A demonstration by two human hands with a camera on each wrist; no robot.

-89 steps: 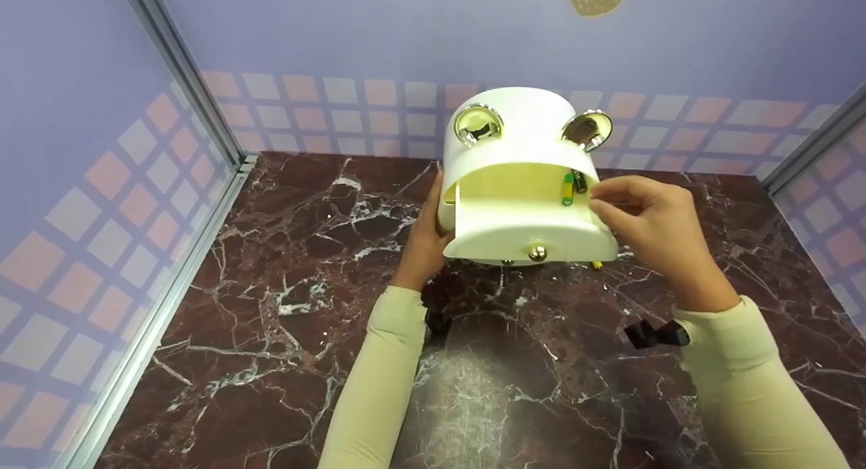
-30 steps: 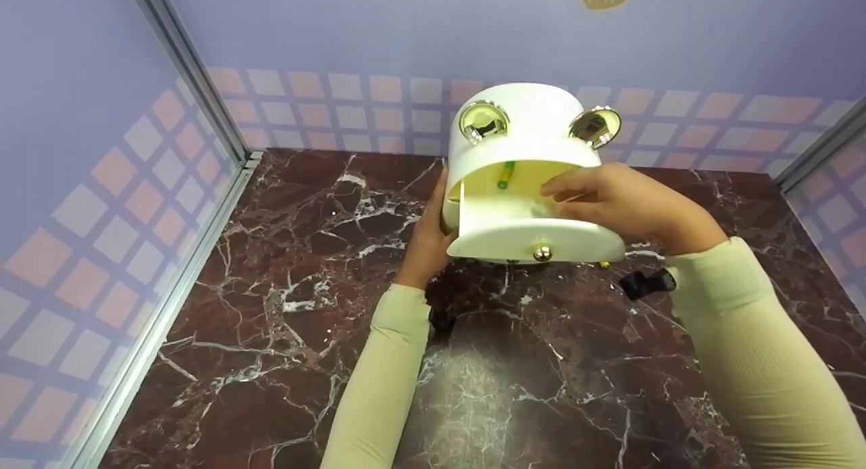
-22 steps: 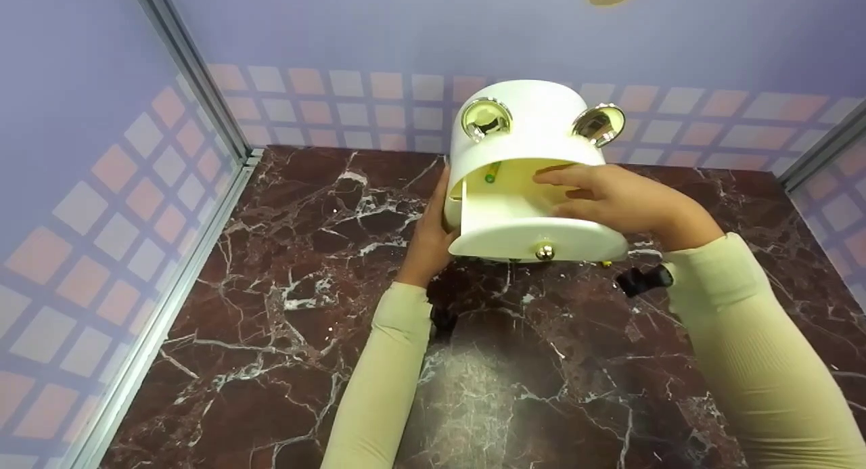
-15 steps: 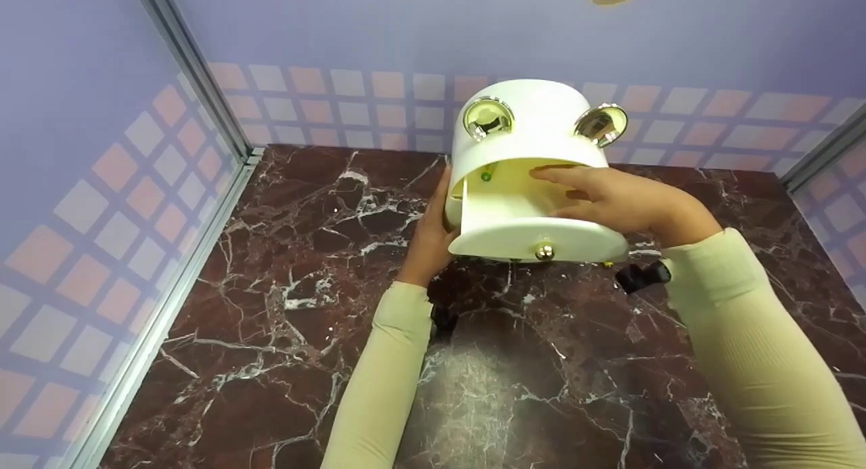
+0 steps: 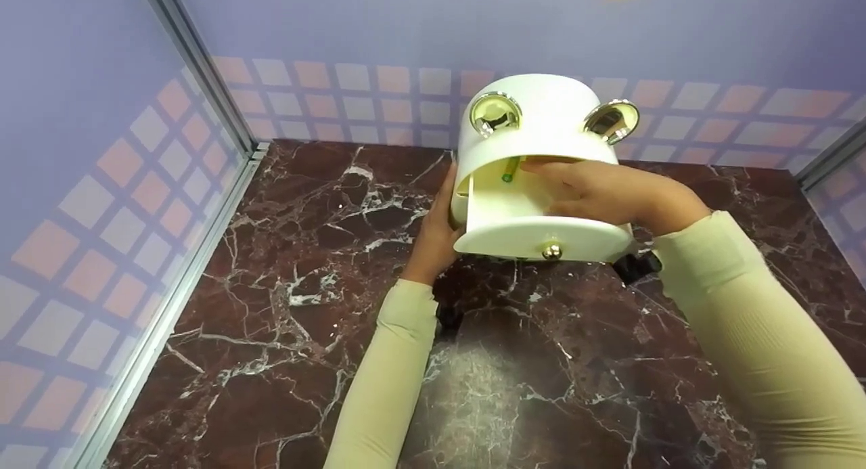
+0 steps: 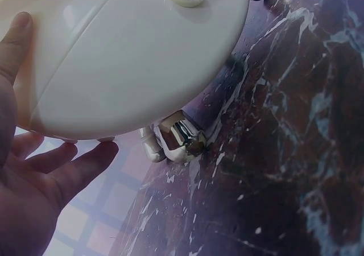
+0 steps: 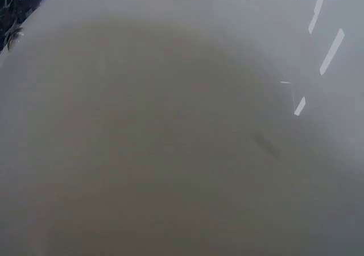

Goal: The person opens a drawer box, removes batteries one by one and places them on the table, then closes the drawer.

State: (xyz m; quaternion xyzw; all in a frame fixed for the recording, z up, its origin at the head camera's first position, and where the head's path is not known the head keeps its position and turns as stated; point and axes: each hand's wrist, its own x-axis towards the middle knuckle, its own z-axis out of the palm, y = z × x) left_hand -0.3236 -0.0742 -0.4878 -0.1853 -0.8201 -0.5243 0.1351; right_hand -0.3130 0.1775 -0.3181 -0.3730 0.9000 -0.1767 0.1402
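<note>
A white rounded drawer box (image 5: 541, 97) with two shiny gold ears stands on the marble table, its drawer (image 5: 548, 239) pulled out toward me. My left hand (image 5: 433, 242) grips the box's left side; in the left wrist view its thumb and fingers (image 6: 85, 168) spread across the white shell. My right hand (image 5: 595, 188) reaches into the drawer from the right, index finger extended, fingertips right at a green and yellow battery (image 5: 509, 170). What lies beneath this hand is hidden. A white surface (image 7: 170, 125) fills the right wrist view.
A gold knob (image 5: 552, 251) sits on the drawer front. Shiny metal feet (image 6: 179, 137) show under the box in the left wrist view. The dark marble table (image 5: 304, 361) is bordered by a tiled back wall (image 5: 325, 22) and a metal rail (image 5: 169, 306) at left.
My right hand has moved from the drawer's right edge deep inside. The green and yellow battery has shifted left, then slightly back right; the black battery is out of sight. My left hand keeps its grip.
</note>
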